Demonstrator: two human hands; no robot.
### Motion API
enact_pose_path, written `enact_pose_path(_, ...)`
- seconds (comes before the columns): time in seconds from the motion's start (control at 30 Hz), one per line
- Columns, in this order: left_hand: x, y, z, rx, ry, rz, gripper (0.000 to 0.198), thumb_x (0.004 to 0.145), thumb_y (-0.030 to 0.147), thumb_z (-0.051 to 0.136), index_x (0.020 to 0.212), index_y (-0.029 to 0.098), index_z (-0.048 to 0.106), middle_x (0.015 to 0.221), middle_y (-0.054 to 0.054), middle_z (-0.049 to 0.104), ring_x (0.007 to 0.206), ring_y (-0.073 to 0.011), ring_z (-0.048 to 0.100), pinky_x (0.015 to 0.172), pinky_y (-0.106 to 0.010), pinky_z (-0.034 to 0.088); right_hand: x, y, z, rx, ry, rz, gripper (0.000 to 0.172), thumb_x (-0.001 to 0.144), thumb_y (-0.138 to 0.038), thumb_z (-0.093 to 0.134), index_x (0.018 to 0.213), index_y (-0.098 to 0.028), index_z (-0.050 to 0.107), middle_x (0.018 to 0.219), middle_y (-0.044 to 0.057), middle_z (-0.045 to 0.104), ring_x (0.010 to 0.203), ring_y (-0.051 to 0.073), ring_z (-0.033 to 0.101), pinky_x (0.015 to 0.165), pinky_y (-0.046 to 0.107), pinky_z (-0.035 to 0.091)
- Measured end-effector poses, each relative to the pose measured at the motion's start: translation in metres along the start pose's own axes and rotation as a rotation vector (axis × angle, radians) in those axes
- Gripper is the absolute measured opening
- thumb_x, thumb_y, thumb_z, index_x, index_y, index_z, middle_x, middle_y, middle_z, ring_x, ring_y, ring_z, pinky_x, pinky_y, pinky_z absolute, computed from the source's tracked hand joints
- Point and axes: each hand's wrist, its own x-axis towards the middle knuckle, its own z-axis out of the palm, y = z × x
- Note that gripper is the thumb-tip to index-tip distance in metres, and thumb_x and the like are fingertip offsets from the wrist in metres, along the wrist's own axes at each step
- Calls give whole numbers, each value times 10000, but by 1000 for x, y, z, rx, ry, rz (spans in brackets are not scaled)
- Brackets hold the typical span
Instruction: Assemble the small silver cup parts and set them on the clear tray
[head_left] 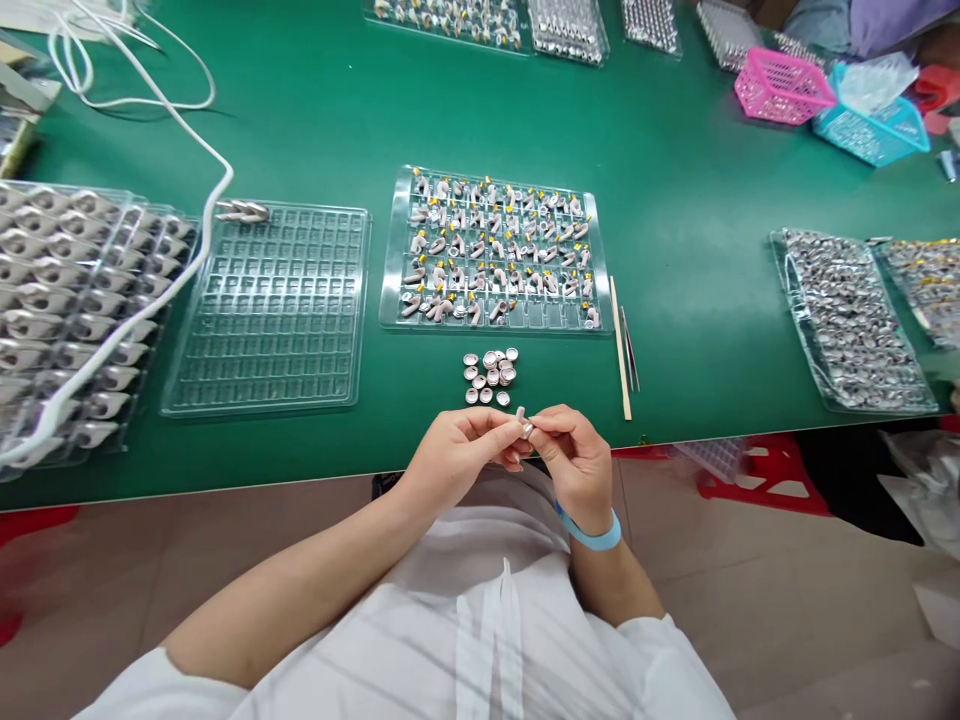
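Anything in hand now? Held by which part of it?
Yes: left hand and right hand pinch one small pale, silvery part together. Too small and covered to tell which end each grips.

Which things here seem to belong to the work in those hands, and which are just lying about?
Probably part of the work:
small piece held between left hand and right hand
round caps in front
tray of curved parts
perhaps wooden stick and tweezers

Apparently just lying about:
white cable
pink basket
blue basket
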Motion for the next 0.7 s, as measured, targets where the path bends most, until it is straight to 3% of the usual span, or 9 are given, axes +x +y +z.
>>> enact_pose_path(0.23,-2,3,1,94,27,62,177,842,283,717,769,127,754,698,-35,725,614,-114,644,648,-215,550,-2,0,4,83,28,-4,125,905,-179,650,963,-278,698,892,10,650,829,150,642,725,294,572)
enact_pose_path(0.53,-2,2,3,127,29,90,171,826,292,718,785,129,752,720,-36,741,609,-127,662,626,-227,573,-5,6,1,-48,41,-82,143,908,-153,643,987,-265,684,907,21,660,864,156,643,732,296,573)
enact_pose_path(0.7,-3,7,4,184,30,163,125,808,254,721,779,139,761,704,-26,746,613,-126,667,620,-212,586,-2,2,0,11,8,-48,146,905,-137,643,968,-261,687,906,12,654,849,143,648,717,278,577)
